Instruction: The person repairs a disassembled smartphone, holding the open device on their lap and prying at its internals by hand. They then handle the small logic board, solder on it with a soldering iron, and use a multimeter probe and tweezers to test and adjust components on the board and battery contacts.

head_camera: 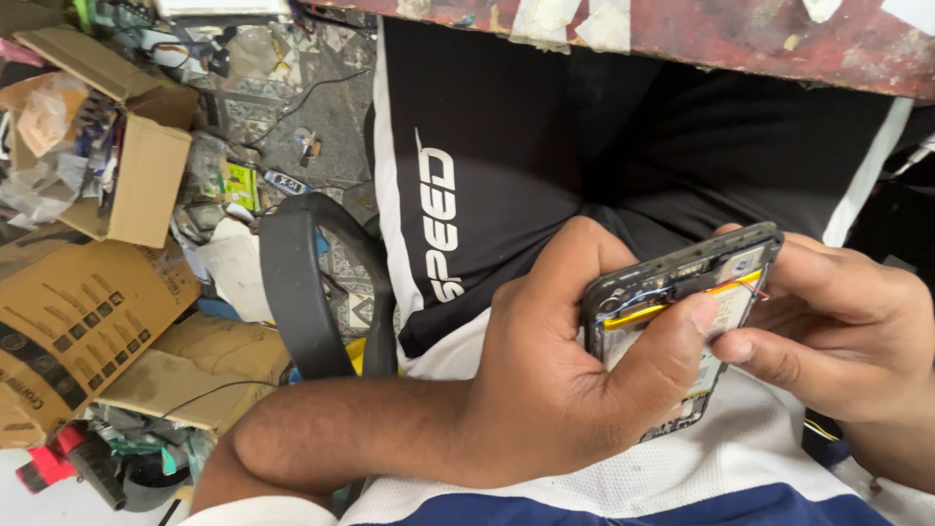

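Note:
An opened mobile phone with its back cover off shows a circuit board, thin wires and a yellow strip inside its black frame. My left hand wraps around the phone's left side, the thumb pressing across its inner parts. My right hand supports the phone from the right, fingers curled behind and beside it. Both hands hold it over my lap, above black shorts and a white and blue shirt.
A worn red table edge runs along the top. To the left, the floor is crowded with cardboard boxes, loose cables, small electronic parts and a black chair armrest. A red-handled tool lies at bottom left.

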Motion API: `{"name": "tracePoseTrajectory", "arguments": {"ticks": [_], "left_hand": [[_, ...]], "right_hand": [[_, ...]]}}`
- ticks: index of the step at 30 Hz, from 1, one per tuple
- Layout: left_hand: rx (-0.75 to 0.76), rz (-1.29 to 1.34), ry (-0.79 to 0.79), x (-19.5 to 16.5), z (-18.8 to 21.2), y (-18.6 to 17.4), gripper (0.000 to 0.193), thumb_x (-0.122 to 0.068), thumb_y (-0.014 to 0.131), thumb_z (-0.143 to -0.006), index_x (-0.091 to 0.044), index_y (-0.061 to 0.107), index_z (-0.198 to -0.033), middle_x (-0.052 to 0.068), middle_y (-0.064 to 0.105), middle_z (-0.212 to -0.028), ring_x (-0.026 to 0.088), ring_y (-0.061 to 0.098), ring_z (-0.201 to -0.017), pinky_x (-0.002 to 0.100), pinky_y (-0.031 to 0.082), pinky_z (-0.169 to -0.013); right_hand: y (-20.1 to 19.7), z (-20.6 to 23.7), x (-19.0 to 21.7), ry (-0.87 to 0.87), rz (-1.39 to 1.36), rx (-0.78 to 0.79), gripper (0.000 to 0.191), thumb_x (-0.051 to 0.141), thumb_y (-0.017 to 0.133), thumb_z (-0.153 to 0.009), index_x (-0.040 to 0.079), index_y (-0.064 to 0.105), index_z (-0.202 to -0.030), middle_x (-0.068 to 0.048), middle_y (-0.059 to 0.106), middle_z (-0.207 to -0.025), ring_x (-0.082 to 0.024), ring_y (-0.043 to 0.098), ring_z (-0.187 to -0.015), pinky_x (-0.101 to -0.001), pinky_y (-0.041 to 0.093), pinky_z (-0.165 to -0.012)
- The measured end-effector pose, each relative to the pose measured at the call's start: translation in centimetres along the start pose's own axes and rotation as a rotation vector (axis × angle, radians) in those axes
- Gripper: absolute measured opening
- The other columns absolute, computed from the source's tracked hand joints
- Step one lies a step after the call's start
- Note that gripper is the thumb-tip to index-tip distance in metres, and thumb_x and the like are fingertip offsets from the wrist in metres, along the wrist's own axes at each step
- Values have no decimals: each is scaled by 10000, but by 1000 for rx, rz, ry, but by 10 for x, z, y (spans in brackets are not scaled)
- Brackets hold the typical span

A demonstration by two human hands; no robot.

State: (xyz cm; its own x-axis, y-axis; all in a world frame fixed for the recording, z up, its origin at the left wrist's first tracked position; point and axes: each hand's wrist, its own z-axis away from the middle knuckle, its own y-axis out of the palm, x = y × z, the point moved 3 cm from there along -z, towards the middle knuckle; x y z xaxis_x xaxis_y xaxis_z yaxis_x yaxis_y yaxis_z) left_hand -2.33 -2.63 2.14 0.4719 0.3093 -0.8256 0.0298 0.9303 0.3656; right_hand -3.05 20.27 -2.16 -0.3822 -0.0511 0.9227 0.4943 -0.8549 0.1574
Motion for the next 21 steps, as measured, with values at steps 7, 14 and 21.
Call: {"name": "tracePoseTrajectory", "arguments": {"ticks": [7, 14, 21], "left_hand": [[-55, -139, 71, 0, 1, 1, 248, -161, 699, -1039, -42, 489, -987, -13, 585, -683, -18, 513, -613, 203, 432, -511], [-52, -146, 59, 1, -1, 0, 251, -184, 695, -1028, -48, 490, -976, -21, 596, -738, -25, 530, -618, 201, 439, -511], [-41, -142, 96, 1, 0, 1, 246, -178, 693, -1054, -48, 491, -1004, -14, 605, -711, -28, 532, -634, 194, 446, -525]], "right_hand": [[2, 2, 3, -64, -93, 0, 619, 29, 765, -878, -162, 481, -1394, -247, 685, -1243, -249, 745, -1094, -343, 637, -941], [3, -2, 5, -74, -81, -4, 629, 32, 762, -878, -163, 470, -1401, -259, 679, -1247, -253, 741, -1103, -343, 635, -947], [4, -2, 6, -113, -60, -2, 610, 38, 746, -883, -155, 466, -1390, -267, 670, -1248, -259, 741, -1104, -346, 649, -927]]}}
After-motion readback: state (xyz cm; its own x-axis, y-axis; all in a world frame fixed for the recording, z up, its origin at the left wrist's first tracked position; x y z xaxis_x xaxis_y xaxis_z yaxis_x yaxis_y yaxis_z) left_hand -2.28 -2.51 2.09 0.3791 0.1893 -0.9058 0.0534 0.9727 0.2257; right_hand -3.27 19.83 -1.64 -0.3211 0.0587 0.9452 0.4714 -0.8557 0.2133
